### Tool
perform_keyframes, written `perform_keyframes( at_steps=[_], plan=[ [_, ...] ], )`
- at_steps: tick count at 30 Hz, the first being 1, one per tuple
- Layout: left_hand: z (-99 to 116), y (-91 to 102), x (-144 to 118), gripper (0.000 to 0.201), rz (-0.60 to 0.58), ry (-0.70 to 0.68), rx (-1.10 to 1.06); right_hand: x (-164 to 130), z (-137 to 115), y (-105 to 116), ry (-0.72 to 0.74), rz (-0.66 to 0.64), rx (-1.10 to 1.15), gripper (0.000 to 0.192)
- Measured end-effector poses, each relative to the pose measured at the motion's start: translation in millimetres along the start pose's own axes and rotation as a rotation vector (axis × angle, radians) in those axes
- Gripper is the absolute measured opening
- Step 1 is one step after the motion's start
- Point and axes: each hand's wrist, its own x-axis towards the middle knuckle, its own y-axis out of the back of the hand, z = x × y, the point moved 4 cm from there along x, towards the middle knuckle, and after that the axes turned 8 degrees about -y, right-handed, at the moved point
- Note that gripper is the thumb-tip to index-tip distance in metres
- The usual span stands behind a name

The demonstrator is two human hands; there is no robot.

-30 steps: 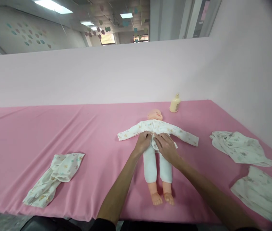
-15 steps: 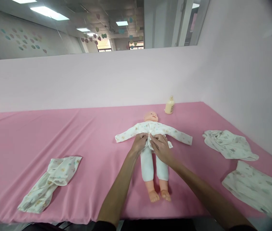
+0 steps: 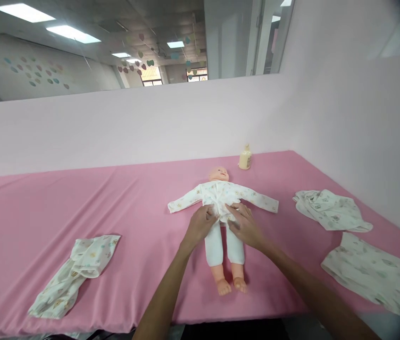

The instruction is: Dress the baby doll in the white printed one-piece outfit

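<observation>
A baby doll (image 3: 219,174) lies on its back in the middle, head away from me, arms stretched out in long sleeves. It wears a white patterned shirt (image 3: 218,190) and white trousers (image 3: 214,245); its bare feet point toward me. My left hand (image 3: 200,225) is at the left side of the shirt's lower front, fingers bent and a little apart. Across from it, my right hand (image 3: 245,226) rests by the right side of the hem, thumb and fingers spread. No cloth shows gripped in either hand. The hands partly cover the shirt's lower edge.
A pink sheet (image 3: 143,274) covers the table. Patterned clothing (image 3: 87,257) lies at the left, and two more white patterned pieces, one upper (image 3: 332,211) and one lower (image 3: 370,269), lie at the right. A pump bottle (image 3: 245,158) stands beyond the doll near the wall.
My hands, earlier pinched together at the shirt's middle, have moved apart and slightly toward me. The shirt's front now lies flatter and closed. The camera view has shifted slightly.
</observation>
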Motion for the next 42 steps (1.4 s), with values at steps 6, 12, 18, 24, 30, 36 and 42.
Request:
perform_keyframes(
  at_steps=[6,12,18,24,30,36,42],
  plan=[
    [0.4,-4.4,-34.4,0.037,-0.089,-0.005,0.445,-25.6,48.2,9.0,-0.014,0.027,-0.122,0.058],
    [4.7,-4.8,-45.8,0.046,-0.173,-0.162,0.507,-26.4,42.9,13.8,-0.115,0.014,-0.124,0.036],
    [-18.4,-1.4,-49.1,0.048,-0.074,-0.084,0.617,-30.9,31.8,13.5,-0.048,0.056,-0.283,0.044],
    [-25.2,-2.8,-40.4,0.034,0.063,-0.031,0.636,-25.3,37.4,6.0,-0.056,0.018,-0.34,0.045],
    [-24.0,9.7,-25.6,0.024,0.09,-0.068,0.644,-15.0,37.3,19.8,-0.16,0.113,-0.183,0.034],
    [-22.9,-4.0,-32.6,0.022,0.143,-0.325,0.652,-35.6,3.8,13.9,0.115,0.071,-0.3,0.031],
    [-10.8,-11.6,-45.7,0.025,0.162,-0.47,0.613,-44.1,-10.7,16.8,0.254,0.159,-0.325,0.023]
  ],
)
